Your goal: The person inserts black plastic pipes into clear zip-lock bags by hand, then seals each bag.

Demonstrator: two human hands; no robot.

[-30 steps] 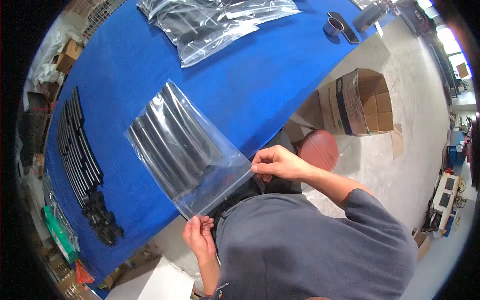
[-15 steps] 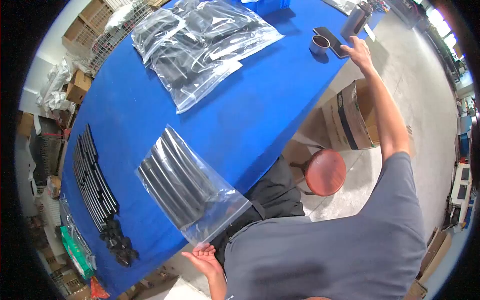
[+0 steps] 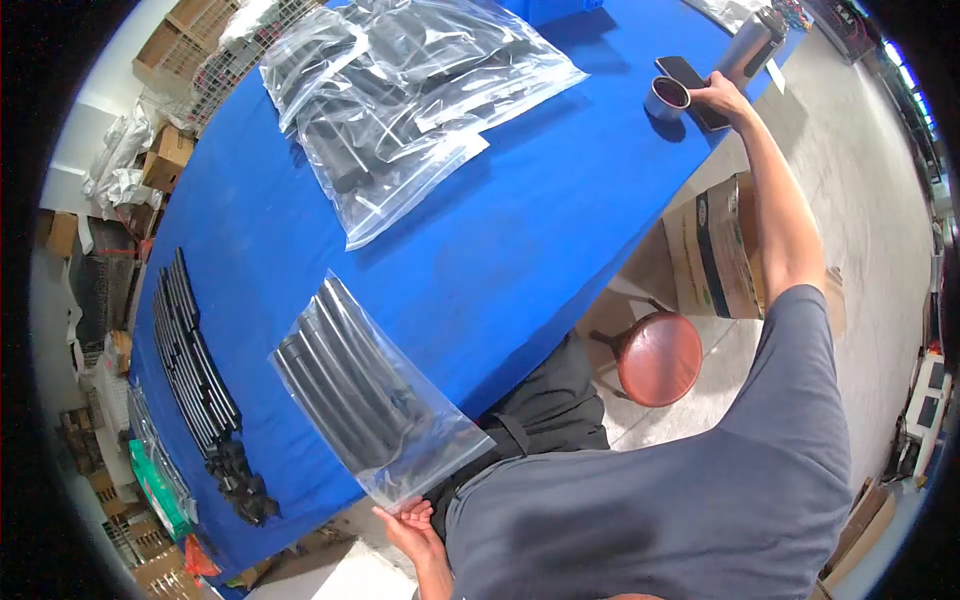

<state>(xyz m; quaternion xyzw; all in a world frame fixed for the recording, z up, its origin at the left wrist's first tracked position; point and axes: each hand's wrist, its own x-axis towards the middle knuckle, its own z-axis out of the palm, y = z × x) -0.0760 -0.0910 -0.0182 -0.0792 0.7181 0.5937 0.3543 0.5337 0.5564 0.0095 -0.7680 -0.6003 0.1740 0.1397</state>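
Note:
My left hand is at the lower corner of a clear plastic bag, its fingers curled and pinching the edge. Several black tubes lie side by side inside that bag, which rests on the blue-covered table and overhangs its near edge. Across the table, my right hand has its fingers closed at the side of a small metal cup with dark contents. Partly behind this hand lies a black phone. A metal flask stands just beyond it.
Large clear bags of black parts cover the far side of the table. Rows of thin black rods and a heap of small black pieces lie at the left. A red stool and cardboard box stand on the floor.
The view has shifted slightly. My right hand has moved left to the cup and its fingers have closed there. My left hand stays at the bag's corner.

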